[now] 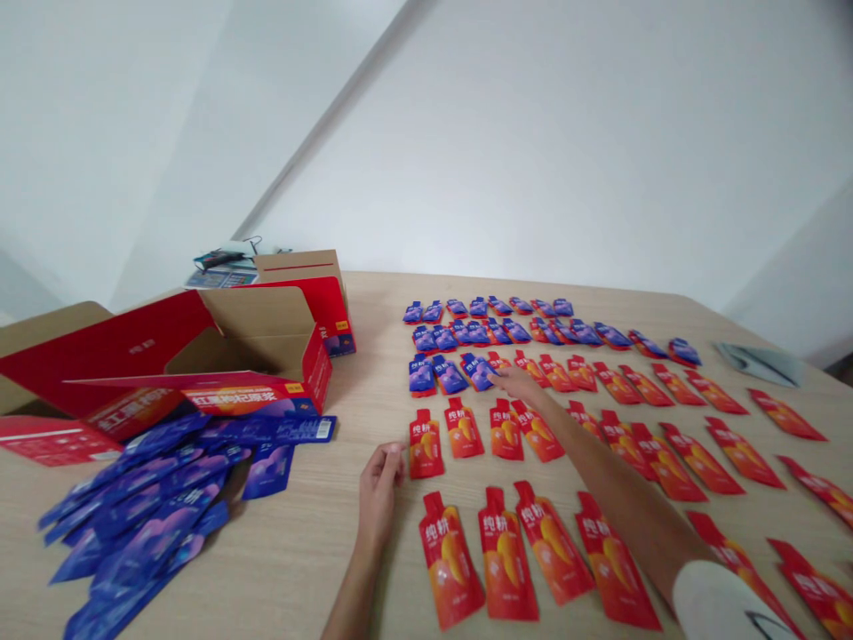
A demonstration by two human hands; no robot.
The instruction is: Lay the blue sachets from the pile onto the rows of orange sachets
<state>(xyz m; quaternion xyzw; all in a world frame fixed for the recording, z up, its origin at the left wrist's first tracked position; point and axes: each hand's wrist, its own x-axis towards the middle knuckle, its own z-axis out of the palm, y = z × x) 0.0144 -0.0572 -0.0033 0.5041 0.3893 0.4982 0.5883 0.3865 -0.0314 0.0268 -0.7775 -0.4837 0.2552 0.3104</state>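
Rows of small spouted pouches cover the wooden table (373, 356): blue ones in the far rows (493, 331), red-orange ones (506, 560) in the near rows. My right hand (518, 384) reaches forward across the red pouches, fingertips on a blue pouch (481, 369) at the end of the blue run in the third row. My left hand (378, 491) rests on the table with fingers curled, its fingertips beside a red pouch (425, 444). It holds nothing.
A heap of loose blue pouches (147, 511) lies at the near left. Behind it stands an open red cardboard box (253, 356) with flaps spread. A second box (303, 267) and small items sit at the far left. A grey flat bag (760, 363) lies far right.
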